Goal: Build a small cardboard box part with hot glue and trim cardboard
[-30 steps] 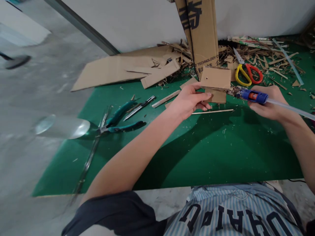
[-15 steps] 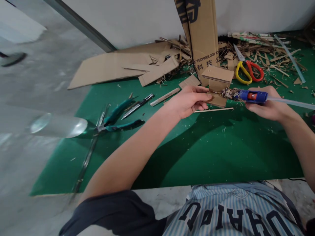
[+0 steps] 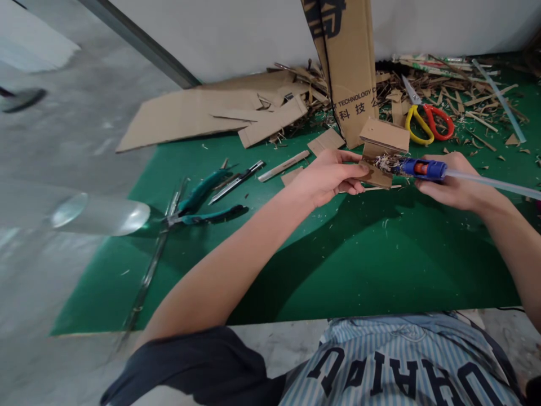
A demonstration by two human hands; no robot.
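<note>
The folded cardboard piece (image 3: 385,135) is held above the far part of the green tabletop (image 3: 359,265), right of centre, with its upper panel tilted and a lower flap below it. The left hand (image 3: 332,173) pinches its left side, thumb in front and fingers behind. Just right of it, the right hand (image 3: 452,189) is wrapped around a blue glue gun (image 3: 425,168), whose front end points left at the cardboard. Stringy debris covers the nozzle, so whether the tip touches the cardboard cannot be told. A translucent glue stick (image 3: 494,182) sticks out from the gun's back end. The two hands are apart from each other.

Below the cardboard piece, a thin wooden stick (image 3: 382,187) lies partly hidden. Beyond the gun are scissors (image 3: 417,102) with one yellow and one red handle, beside a heap of cardboard scraps (image 3: 450,93). Behind the cardboard piece, a tall printed cardboard strip (image 3: 353,73) stands upright. Left of the left hand lie a flat wooden strip (image 3: 284,166), a utility knife (image 3: 237,181) and teal-handled pliers (image 3: 198,193). Farther left, a clear cylindrical object (image 3: 101,215) is blurred, near the tabletop's left edge. A large cardboard sheet (image 3: 169,120) lies toward the back left.
</note>
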